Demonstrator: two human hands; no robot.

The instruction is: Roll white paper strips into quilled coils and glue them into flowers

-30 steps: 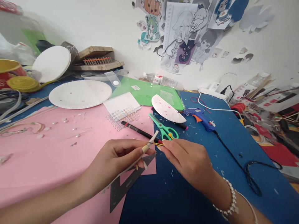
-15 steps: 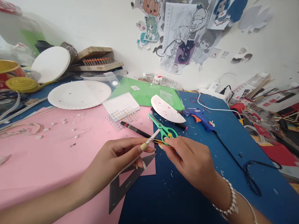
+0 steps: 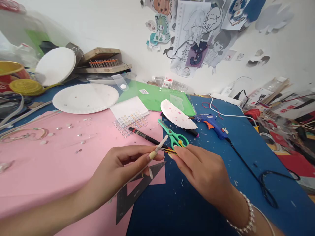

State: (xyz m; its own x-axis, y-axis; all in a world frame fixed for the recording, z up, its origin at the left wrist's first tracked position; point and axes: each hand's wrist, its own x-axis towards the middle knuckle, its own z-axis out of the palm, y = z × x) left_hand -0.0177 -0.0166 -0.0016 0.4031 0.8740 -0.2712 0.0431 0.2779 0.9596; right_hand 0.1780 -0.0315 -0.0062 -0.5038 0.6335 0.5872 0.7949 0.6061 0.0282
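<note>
Seemingly, right hand [image 3: 203, 173] edged away from white strip [image 3: 162, 142].

The strip [image 3: 162, 142] is looking white, the scissors [image 3: 169, 132] are showing green, and the half circle [image 3: 179, 115] is wearing pink spots.

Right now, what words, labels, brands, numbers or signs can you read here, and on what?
Nothing reads clearly.
White box: large dark characters, too blurred.
Black marker: label too small.
Gray set square: print too small.
Bottle label: blurred.
Sticker on green folder: too small.
Blue glue gun: label too small.
</note>
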